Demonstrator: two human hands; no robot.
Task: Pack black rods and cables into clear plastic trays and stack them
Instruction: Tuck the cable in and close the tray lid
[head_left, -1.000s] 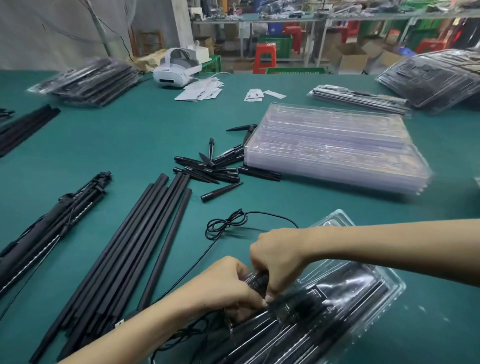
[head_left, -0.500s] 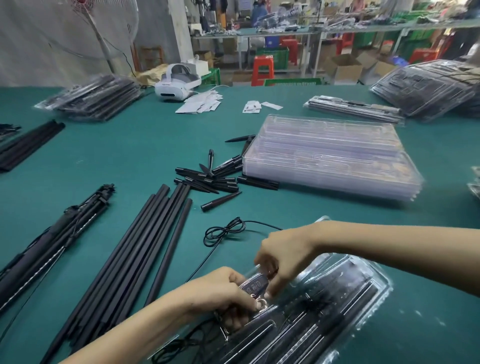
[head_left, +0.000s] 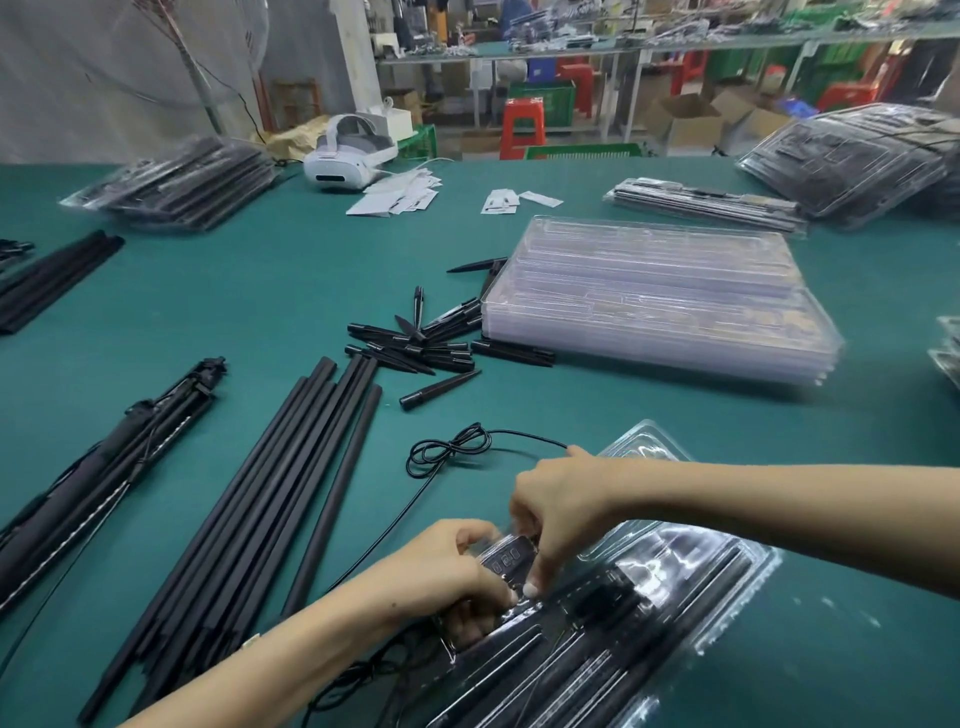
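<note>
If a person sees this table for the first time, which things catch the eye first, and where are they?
Near the front, the left hand and the right hand pinch a small black controller over a clear tray that holds black parts. To the left lie long black rods; behind the tray stands a stack of empty clear trays.

A green tabletop (head_left: 260, 291) carries everything. Long black rods (head_left: 249, 525) lie side by side at the near left, a folded tripod (head_left: 104, 478) beside them. Short black spikes (head_left: 415, 348) sit heaped mid-table — touching a stack of empty clear trays (head_left: 660, 301). A looped black cable (head_left: 447, 449) lies nearer, by the filled tray (head_left: 649, 623). A white headset (head_left: 348, 150) and paper slips (head_left: 400, 195) rest at the far edge.
</note>
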